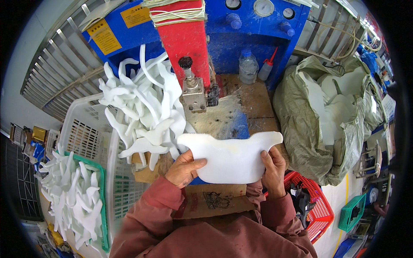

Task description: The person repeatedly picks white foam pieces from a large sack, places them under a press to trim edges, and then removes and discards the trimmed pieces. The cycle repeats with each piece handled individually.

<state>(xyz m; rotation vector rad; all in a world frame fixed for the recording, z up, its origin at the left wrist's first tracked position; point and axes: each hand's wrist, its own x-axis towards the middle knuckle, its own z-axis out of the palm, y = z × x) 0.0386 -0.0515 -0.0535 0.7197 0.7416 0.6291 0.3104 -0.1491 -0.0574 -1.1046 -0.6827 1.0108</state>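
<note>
A white foam sheet (230,161), cut with a curved top edge and rounded lower corners, is stretched out in front of me. My left hand (185,169) grips its left side, thumb on the face toward me. The right side is pinched by my right hand (273,170), thumb in front and fingers behind. Beyond the sheet stands a blue machine (223,56) with a red arm (185,47) and a metal head (194,92). Left of that head lies a heap of curved white foam pieces (150,107).
A white plastic basket (86,112) and a green-rimmed basket (103,193) of foam pieces are at left. At right stand a green woven sack (292,112) of white foam and a red basket (325,210). A clear bottle (248,71) sits inside the machine's recess.
</note>
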